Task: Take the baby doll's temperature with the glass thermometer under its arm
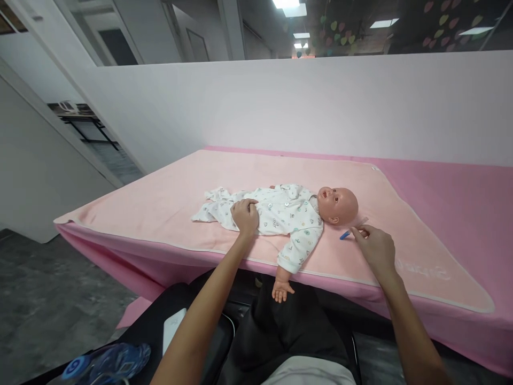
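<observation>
A baby doll [337, 205] lies on its back on the peach mat, its head to the right. It wears a white patterned romper [280, 209] with buttons down the front. One doll arm [282, 283] hangs over the near edge of the table. My left hand [245, 216] is closed on the romper at the doll's legs, its fingertips hidden. Beside the doll's head, my right hand [374, 248] pinches a slim, partly clear stick with a blue end [345, 235]; its exact kind cannot be made out.
The peach mat [160, 198] lies over a pink cloth [460, 198] on the table, against a white wall [300, 107]. A chair at the lower left bears a water bottle [116, 363] and a white object [173, 327]. A doorway opens at the far left.
</observation>
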Available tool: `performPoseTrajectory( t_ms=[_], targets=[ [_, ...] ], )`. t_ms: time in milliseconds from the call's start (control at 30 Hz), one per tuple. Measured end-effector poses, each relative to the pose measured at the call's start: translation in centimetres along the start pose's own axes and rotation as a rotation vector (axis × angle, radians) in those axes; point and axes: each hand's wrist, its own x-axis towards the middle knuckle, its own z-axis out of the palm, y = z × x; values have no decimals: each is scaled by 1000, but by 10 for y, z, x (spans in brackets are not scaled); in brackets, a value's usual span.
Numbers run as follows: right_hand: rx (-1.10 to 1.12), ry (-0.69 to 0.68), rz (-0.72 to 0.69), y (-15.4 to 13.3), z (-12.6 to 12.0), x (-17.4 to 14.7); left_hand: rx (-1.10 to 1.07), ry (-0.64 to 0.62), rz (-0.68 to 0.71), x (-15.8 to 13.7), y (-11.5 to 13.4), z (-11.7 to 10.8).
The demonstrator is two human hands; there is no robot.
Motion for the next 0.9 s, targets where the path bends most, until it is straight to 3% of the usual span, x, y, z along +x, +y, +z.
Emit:
performPoseTrajectory(
  t_ms=[900],
  targets=[
    [-111, -137, 47, -17, 18, -11, -21, -22, -33, -1, 2, -2]
  ],
)
